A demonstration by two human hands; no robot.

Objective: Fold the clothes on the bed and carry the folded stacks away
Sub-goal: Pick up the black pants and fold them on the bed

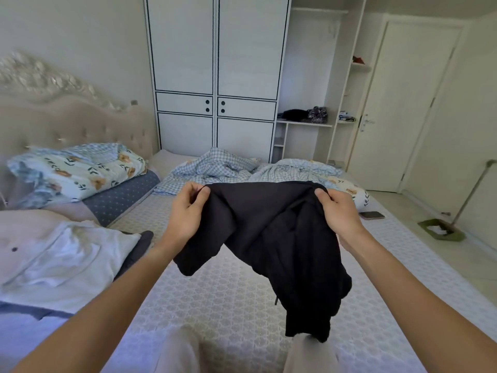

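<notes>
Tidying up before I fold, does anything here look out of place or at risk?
Yes: a phone lies near the right edge of the bed, where it could slip off. The blanket is rumpled at the far end. Nothing looks spilled or damaged.

Matt black cloth garment (269,232); textured woven bed cover (215,297); smooth white panelled wardrobe (215,63).

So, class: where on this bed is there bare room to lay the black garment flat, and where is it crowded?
Free: the patterned mattress under the black garment, from the white shirt on the left to the phone by the right edge. Crowded: the far end, with the checked bedding and floral pillow, and the left side's clothes.
</notes>
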